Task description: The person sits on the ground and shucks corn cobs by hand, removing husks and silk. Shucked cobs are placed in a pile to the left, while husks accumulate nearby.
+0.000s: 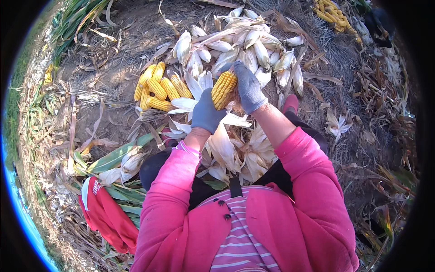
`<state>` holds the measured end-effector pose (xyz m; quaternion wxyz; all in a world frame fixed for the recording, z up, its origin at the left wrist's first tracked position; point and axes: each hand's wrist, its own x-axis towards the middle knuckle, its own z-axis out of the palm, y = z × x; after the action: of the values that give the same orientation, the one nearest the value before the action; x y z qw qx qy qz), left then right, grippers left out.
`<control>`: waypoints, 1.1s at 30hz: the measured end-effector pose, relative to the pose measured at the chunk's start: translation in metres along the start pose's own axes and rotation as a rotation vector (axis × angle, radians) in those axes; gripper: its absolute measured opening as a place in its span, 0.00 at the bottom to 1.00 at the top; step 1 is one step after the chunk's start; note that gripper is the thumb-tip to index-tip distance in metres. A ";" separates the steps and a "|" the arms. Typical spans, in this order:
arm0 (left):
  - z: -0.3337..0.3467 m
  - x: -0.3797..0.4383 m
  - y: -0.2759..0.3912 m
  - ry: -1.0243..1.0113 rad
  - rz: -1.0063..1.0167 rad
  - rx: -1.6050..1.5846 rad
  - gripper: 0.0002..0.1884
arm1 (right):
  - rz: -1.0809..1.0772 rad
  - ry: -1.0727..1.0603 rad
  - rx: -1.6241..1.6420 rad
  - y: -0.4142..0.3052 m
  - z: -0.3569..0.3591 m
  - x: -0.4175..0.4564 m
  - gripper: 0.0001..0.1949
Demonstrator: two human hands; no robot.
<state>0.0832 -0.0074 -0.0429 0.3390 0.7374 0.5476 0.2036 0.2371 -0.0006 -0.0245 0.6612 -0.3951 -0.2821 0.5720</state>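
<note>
A yellow ear of corn (pixel 224 89), its kernels bare, is held up between my two grey-gloved hands. My left hand (pixel 208 111) grips its lower end, thumb and fingers around it. At the upper end my right hand (pixel 248 86) is closed on the ear, with brownish silk hanging by the palm. Pale loose husks (pixel 222 146) lie below, between my legs. Left of my hands is a small pile of husked yellow ears (pixel 157 89). Just beyond my hands a heap of ears in dry husks (pixel 253 44) spreads over the ground.
More yellow ears (pixel 333 15) lie at the far upper right, beside a dark shape. A red cloth garment (pixel 107 214) bearing writing rests on green leaves at lower left. Green stalks (pixel 80 20) lie at upper left. Dry leaves and straw cover the soil (pixel 112 71).
</note>
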 end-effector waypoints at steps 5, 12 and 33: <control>0.009 0.016 -0.039 0.155 0.473 0.056 0.31 | 0.338 0.069 0.575 -0.008 0.001 -0.001 0.15; 0.008 0.013 -0.019 -0.023 0.072 -0.364 0.36 | 0.054 0.167 -0.027 0.002 -0.042 0.021 0.10; -0.030 0.012 0.002 -0.068 -0.016 -1.445 0.28 | 0.231 -0.570 -0.314 0.065 -0.009 -0.019 0.47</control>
<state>0.0681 0.0122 -0.0222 0.7603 0.3309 0.2704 0.4892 0.2067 -0.0190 -0.0825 0.4178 -0.3458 -0.4933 0.6800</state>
